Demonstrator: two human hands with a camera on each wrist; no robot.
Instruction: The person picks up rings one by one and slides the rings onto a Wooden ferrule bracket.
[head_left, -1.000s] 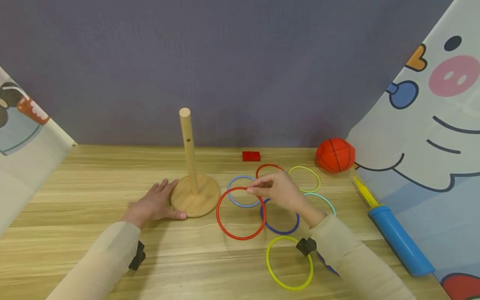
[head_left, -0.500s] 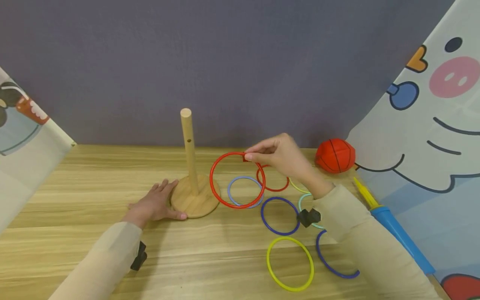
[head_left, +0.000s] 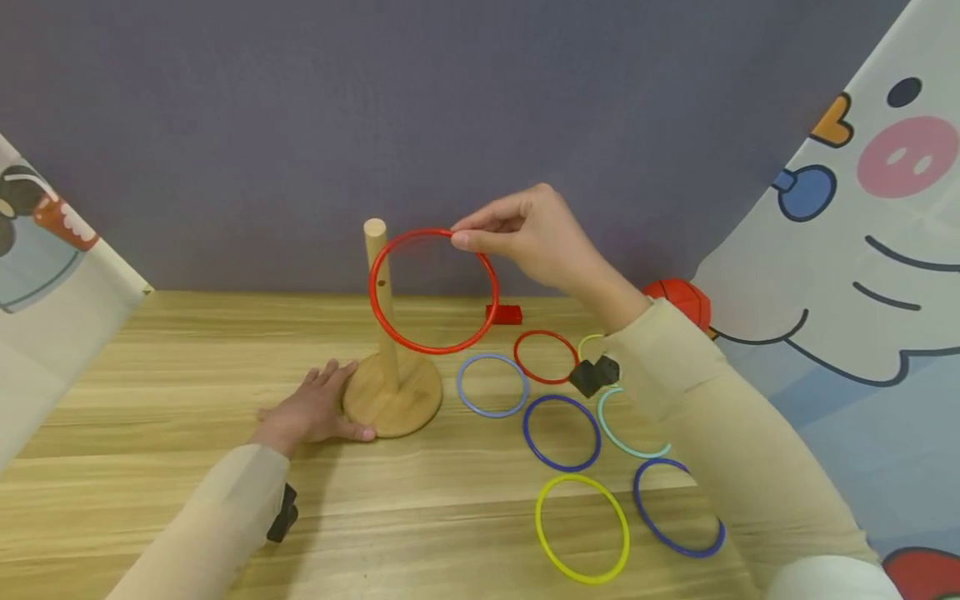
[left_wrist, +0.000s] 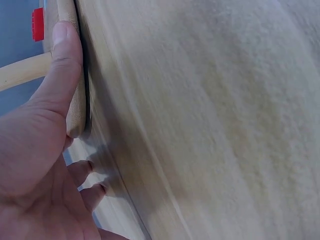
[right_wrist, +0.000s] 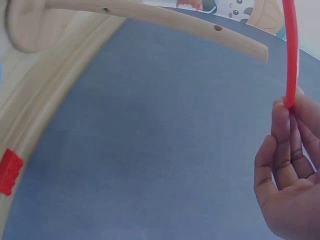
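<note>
My right hand [head_left: 528, 237] pinches a large red ring [head_left: 431, 351] between thumb and fingertips at its upper edge. The ring is raised, its left side overlapping the upper part of a wooden post [head_left: 386, 317] in the head view. In the right wrist view the red ring [right_wrist: 291, 55] stands edge-on, beyond the post's free end [right_wrist: 250, 47]. My left hand [head_left: 311, 412] rests against the left side of the post's round wooden base [head_left: 416, 400], fingers spread. Its thumb [left_wrist: 62, 65] lies straight along the base's rim in the left wrist view.
Blue [head_left: 491, 414], red [head_left: 546, 382], dark blue [head_left: 562, 468], yellow [head_left: 581, 579] and turquoise [head_left: 637, 454] rings lie right of the base. A red block [head_left: 508, 315] sits at the back. A red ball [head_left: 682, 300] is partly behind the right arm; a grey wall [head_left: 480, 125] rises behind.
My right hand has lifted the red ring up and to the left, from low over the other rings to the height of the post's upper part. The left hand stays at the base.
</note>
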